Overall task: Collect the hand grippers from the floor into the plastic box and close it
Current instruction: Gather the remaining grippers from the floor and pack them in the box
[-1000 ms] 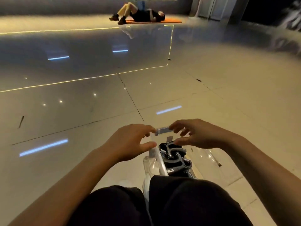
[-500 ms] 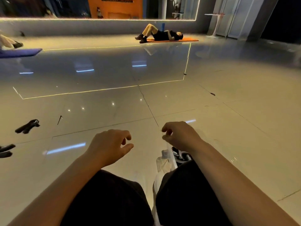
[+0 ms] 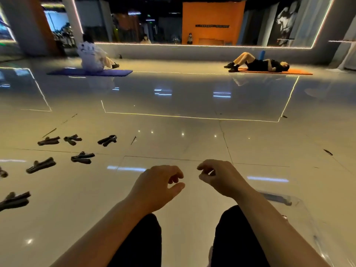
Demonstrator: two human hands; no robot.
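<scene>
far left: two grippers [image 3: 14, 200] [image 3: 2, 173] lie at the frame edge, partly cut off, on the floor [image 3: 183, 105].
left: five more grippers lie loose and apart on the floor, [image 3: 40, 165] [image 3: 48, 141] [image 3: 72, 139] [image 3: 82, 157] [image 3: 107, 140], all well away from both hands.
left hand [image 3: 157, 186]: raised over the knees, fingers loosely curled, thumb apart from them, holding nothing.
right hand [image 3: 221, 177]: level with the left, fingers curled in, thumb and forefinger nearly closed; it seems to hold nothing, though a small thing in the pinch could be hidden.
right: a clear plastic piece [image 3: 277, 199] lies on the floor beside the right forearm; box or lid, i cannot tell.
step in hand: judged to be turning to the loose grippers, with most of the collecting not yet done.
how to do it well: reach left for the nearest gripper, take it across both handles so it cannot spring open, and carry it over the knees to the box. keep the lid off until the floor is clear.
risk: the clear plastic is hard to see on the shiny tile, easy to knock.
</scene>
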